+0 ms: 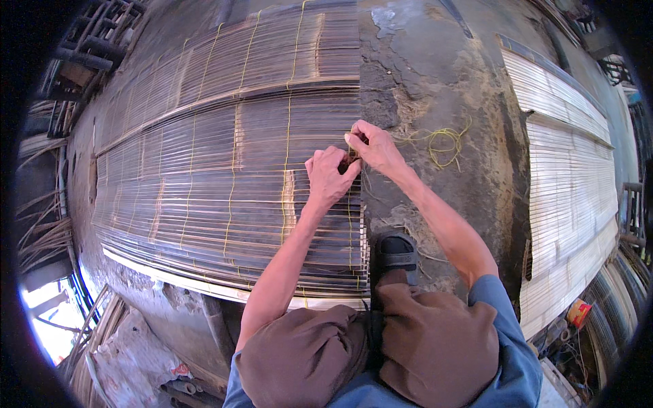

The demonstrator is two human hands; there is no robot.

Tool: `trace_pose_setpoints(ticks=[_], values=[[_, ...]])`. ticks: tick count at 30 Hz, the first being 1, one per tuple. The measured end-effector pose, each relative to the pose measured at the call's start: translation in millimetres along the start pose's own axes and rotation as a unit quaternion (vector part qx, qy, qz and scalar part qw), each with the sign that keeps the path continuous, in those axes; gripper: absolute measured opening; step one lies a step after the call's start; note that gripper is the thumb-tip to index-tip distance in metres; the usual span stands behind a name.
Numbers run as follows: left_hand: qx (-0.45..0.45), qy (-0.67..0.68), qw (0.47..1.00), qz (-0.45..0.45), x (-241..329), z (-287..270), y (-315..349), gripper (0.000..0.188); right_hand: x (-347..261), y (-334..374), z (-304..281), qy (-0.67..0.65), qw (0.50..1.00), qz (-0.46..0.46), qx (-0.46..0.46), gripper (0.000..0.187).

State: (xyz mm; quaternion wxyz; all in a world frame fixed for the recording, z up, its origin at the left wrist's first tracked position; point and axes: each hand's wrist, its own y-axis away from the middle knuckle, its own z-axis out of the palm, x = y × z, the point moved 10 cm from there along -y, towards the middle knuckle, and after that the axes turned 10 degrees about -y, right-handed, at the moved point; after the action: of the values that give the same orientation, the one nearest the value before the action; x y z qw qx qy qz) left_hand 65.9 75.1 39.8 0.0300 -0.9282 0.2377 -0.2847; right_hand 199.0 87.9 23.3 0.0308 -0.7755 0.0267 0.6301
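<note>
A wide mat of thin slats [262, 194], like a blind, lies on the ground in front of me and to the left. Lines of yellow cord cross its slats. Both hands meet at its right edge. My left hand [330, 178] has its fingers curled in at the slat ends, and what they pinch is hidden. Just beyond it to the right, my right hand [378, 149] pinches the yellow cord. From there the cord leads to a loose yellow coil [444, 147] on the ground.
Another pale slat mat [570, 197] lies to the right. My sandalled foot [396, 255] stands beside the near mat's edge, between my brown-clothed knees. Poles [81, 58] line the left side, and a red container [579, 313] sits at the lower right. The ground is cracked.
</note>
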Motion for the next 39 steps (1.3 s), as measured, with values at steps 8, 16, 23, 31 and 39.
trace_pose_setpoints(ticks=[8, 16, 23, 31, 39], values=[[0.144, -0.035, 0.989, 0.028, 8.8, -26.5, 7.6, 0.014, 40.6, 65.6, -10.7, 0.066, 0.984, 0.098, 0.133, 0.017], [0.002, 0.046, 0.999, 0.006, -10.2, -6.0, -15.0, 0.018, 18.7, 9.7, -22.3, 0.018, 0.992, 0.029, 0.122, 0.017], [-0.026, 0.111, 0.992, -0.059, -25.5, 6.7, -17.4, 0.023, -7.7, -27.9, 5.7, -0.101, 0.993, 0.067, -0.008, 0.019], [0.002, 0.078, 0.996, -0.036, -25.5, 14.9, -17.8, 0.020, 9.6, 1.2, 26.0, -0.165, 0.965, 0.095, -0.180, 0.023], [-0.010, 0.036, 0.999, 0.004, -12.8, 8.9, -15.4, 0.014, -10.9, -19.0, 7.1, 0.065, 0.996, -0.009, -0.061, 0.022]])
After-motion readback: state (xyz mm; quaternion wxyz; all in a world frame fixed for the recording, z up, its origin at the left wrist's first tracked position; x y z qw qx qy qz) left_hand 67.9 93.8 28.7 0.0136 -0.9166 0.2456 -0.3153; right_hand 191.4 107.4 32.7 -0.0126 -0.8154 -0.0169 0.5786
